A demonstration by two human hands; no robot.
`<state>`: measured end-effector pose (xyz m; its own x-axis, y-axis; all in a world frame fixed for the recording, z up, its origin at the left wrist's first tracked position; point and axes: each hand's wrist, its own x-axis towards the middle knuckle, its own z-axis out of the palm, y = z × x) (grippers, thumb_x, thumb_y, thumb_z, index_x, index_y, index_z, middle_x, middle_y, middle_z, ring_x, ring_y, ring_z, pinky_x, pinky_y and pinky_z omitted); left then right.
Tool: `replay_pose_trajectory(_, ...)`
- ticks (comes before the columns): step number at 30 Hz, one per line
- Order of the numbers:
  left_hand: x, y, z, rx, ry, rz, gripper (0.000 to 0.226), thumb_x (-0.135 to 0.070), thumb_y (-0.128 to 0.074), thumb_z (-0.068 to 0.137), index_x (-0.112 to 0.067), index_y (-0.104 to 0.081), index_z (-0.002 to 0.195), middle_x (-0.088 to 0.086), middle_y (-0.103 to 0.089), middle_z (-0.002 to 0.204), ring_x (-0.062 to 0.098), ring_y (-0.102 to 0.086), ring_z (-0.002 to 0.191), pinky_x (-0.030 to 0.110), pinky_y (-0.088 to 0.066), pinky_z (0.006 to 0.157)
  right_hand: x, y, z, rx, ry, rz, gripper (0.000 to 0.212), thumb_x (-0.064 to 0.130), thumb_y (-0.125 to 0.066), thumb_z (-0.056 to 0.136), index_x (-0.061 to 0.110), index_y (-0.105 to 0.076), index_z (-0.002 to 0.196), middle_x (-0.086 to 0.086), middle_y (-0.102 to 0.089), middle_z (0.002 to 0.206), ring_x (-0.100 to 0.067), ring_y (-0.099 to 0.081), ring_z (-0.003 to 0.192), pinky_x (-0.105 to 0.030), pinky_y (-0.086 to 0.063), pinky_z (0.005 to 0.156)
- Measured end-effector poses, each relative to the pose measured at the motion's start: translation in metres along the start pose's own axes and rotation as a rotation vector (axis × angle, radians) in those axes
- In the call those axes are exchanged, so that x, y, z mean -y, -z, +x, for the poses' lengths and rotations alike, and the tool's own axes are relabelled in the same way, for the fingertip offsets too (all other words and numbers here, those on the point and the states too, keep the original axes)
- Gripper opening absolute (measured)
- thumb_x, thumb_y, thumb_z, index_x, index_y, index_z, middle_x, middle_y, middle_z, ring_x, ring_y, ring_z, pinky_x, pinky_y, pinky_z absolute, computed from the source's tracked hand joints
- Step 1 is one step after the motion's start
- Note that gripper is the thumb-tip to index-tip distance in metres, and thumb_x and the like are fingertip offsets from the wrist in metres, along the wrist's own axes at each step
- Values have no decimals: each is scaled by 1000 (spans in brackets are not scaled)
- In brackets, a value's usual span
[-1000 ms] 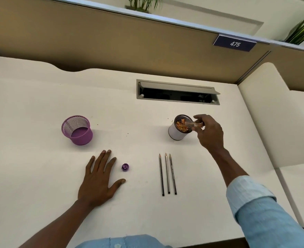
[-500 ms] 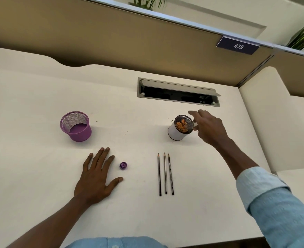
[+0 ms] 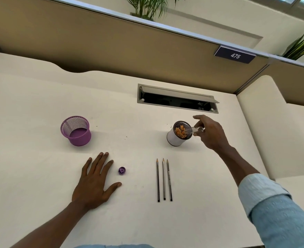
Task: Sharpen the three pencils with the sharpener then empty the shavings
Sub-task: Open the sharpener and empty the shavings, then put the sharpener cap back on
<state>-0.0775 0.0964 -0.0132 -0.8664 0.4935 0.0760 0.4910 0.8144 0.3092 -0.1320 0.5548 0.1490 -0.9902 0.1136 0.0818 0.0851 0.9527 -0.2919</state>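
- While the right hand (image 3: 212, 134) hangs above the worktop (image 3: 31, 185), its fingers are pinched on a small clear container (image 3: 195, 130), held tipped on its side with the open end over the white cup (image 3: 177, 136).
- The white cup stands on the worktop with orange shavings (image 3: 181, 131) lying inside its dark mesh mouth.
- The left hand (image 3: 95, 181) lies flat, palm down, fingers spread wide, holding nothing.
- A small purple sharpener piece (image 3: 122, 170) sits just beside the left hand, between the index finger and thumb, not touching.
- Three pencils (image 3: 163, 179) lie side by side near the front, points aimed away from the person, between the two hands.
- A purple mesh pot (image 3: 76, 130) stands far left, well apart from the cup.
- A few dark specks lie scattered between the pot and the cup.
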Motion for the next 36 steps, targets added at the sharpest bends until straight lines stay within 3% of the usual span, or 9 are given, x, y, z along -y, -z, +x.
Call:
replay_pose_trajectory(2,0,0,0,0,1,-5,86,-74,-53,94,-15,-47,157,7,-22,177,24,-17,166,58,-22,130,-3,-1,0,-1,-26,29,60,1,-88,73,16,-66,127,3,-74,97,-18,-66,85,-39,-55,76)
replay_pose_trajectory(5,0,-1,0,-10,-1,-13,86,-73,-53,94,-14,-47,157,7,-22,177,25,-18,166,58,-22,130,-6,-2,1,-4,-2,-11,43,4,-91,73,15,-76,111,0,-71,97,-20,-67,81,-37,-54,74)
replay_pose_trajectory(10,0,-2,0,-13,-3,-8,86,-73,-53,94,-14,-47,157,7,-22,177,25,-18,166,59,-23,130,-4,-4,1,-13,-19,34,57,3,-89,75,14,-68,126,1,-74,99,-19,-67,83,-39,-56,76)
replay_pose_trajectory(17,0,-2,0,-13,-4,4,87,-74,-51,95,-14,-46,157,8,-23,177,25,-19,166,58,-22,130,-8,-9,1,-29,2,24,33,6,-90,75,17,-79,104,1,-70,93,-23,-66,78,-41,-55,71)
replay_pose_trajectory(21,0,-1,0,-11,3,-2,86,-74,-52,94,-15,-47,157,7,-22,177,24,-17,166,58,-23,130,-8,-14,-3,-89,-35,90,39,6,-89,77,14,-75,113,-1,-74,98,-20,-66,81,-40,-56,75)
replay_pose_trajectory(24,-1,0,0,-3,5,-14,87,-73,-54,94,-15,-46,157,7,-22,177,24,-17,166,57,-21,131,-2,-21,-9,-157,-80,183,28,6,-86,81,13,-78,106,-3,-75,98,-20,-67,79,-40,-59,73)
replay_pose_trajectory(27,-1,2,0,-13,6,-21,86,-73,-56,94,-14,-46,157,7,-22,177,24,-17,166,56,-20,131,13,-25,-19,-237,-229,367,22,9,-82,85,16,-78,106,2,-78,97,-20,-71,83,-21,-57,73)
replay_pose_trajectory(32,-1,1,0,-22,15,-67,85,-73,-57,94,-15,-48,155,5,-24,177,23,-18,166,56,-20,131,57,-28,-47,-313,-465,934,15,9,-79,92,11,-78,107,-7,-79,94,-19,-72,81,-35,-61,72)
replay_pose_trajectory(36,-2,5,2,8,63,-166,84,-72,-59,91,-13,-50,150,6,-30,174,26,-24,164,51,-13,133,99,-26,-75,-221,-657,1460,19,14,-68,99,1,-72,113,-11,-79,97,-22,-74,81,-27,-55,67)
